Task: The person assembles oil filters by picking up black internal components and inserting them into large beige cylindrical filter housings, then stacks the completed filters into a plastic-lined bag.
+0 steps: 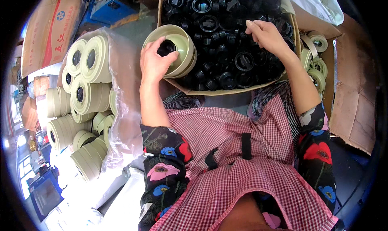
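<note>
At the left edge of a carton of black plastic fittings [244, 62], my left hand [153, 63] is closed on a cream round plastic cup [186, 45]. Its thumb and a finger reach over the rim, beside a black ring [166, 48] set inside the cup. The cup is tilted, and more than one cream rim shows, as if parts are nested. My right hand [266, 35] hovers over the black fittings with fingers curled and thumb against the forefinger. Whatever those fingertips hold, if anything, is hidden.
To my left, cream rolls with black centres [91, 59] are stacked beside clear plastic sheeting [125, 106]. More cream rings [318, 67] lie in a carton on the right, next to a cardboard flap [353, 97]. A blue metal box [111, 7] stands at the far left.
</note>
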The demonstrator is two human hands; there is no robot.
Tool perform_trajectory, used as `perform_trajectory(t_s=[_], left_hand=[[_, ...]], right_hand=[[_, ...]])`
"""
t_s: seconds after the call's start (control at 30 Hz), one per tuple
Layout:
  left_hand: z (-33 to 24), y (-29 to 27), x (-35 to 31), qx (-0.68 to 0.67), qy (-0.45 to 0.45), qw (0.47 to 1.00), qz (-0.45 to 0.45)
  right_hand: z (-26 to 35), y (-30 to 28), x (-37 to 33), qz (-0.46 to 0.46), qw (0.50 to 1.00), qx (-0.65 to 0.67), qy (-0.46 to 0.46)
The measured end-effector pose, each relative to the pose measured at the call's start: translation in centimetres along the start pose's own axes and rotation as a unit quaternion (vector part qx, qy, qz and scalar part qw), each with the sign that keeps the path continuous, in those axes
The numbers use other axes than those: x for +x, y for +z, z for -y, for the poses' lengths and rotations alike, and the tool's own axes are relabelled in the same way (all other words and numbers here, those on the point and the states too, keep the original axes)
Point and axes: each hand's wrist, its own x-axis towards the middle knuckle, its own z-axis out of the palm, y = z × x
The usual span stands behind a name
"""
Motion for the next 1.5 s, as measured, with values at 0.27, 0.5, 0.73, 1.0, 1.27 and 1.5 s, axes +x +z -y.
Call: perform_trajectory(t_s=[0.27, 0.5, 0.73, 1.0, 1.27, 1.5], left_hand=[[1.3, 1.3, 0.0, 0.047, 0.003, 0.999, 0.001], [1.8, 2.6, 0.5, 0.036, 0.032, 0.999, 0.014], [-7.8, 5.2, -0.8, -0.069, 0.089, 0.988, -0.103], [-12.3, 13.6, -3.9, 0.027, 0.189, 0.958, 0.213], [-11.8, 15.8, -3.6, 0.125, 0.113, 0.950, 0.263], [-11.6, 15.5, -3.0, 0.069, 0.051, 0.957, 0.278]], right_hand=[[0.3, 0.5, -0.3, 0.034, 0.999, -0.022, -0.033], [-0.6, -1.8, -0.6, -0.022, 0.997, -0.034, -0.063], [-1.9, -5.3, -1.6, -0.113, 0.989, 0.090, -0.038], [-19.2, -13.0, -1.0, -0.339, 0.926, -0.131, 0.105], [-33.9, -10.3, 0.1, -0.012, 0.823, -0.557, 0.109], [-32.5, -10.6, -0.5, -0.033, 0.831, -0.515, 0.207]])
